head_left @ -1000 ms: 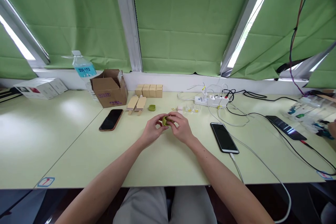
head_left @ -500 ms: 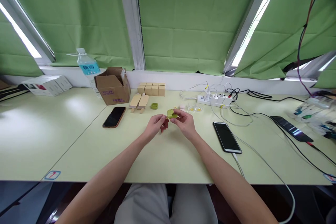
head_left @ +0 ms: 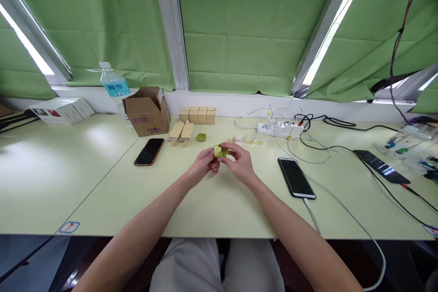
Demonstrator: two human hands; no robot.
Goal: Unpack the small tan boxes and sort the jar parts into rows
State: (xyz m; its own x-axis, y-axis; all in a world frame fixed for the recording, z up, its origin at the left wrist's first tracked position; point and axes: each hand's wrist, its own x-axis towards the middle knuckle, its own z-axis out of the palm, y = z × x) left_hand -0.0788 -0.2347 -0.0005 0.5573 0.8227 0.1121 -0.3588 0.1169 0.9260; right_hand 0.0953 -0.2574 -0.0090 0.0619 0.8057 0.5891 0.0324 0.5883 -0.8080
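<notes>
Between my two hands, above the middle of the table, is a small yellow-green hollow case (head_left: 220, 151), its open side partly showing. My right hand (head_left: 239, 162) pinches it from the right with thumb and fingers. On the other side my left hand (head_left: 202, 164) has its fingers closed at the case's left edge; part of the grip is hidden. A matching small green tray-like piece (head_left: 201, 137) lies on the table beyond my left hand. Behind the right hand sit a pale pink piece (head_left: 237, 138) and small clear containers (head_left: 254, 139) with yellow bits inside.
Flat cardboard pieces (head_left: 181, 132) and a row of small kraft boxes (head_left: 197, 115) lie near an opened carton (head_left: 147, 112). Phones lie at left (head_left: 149, 152) and right (head_left: 296, 178). A power strip (head_left: 280, 129) trails cables across the right side.
The green case has turned so its hollow side shows more, and it has shifted slightly left. Both hands stay close together around it.
</notes>
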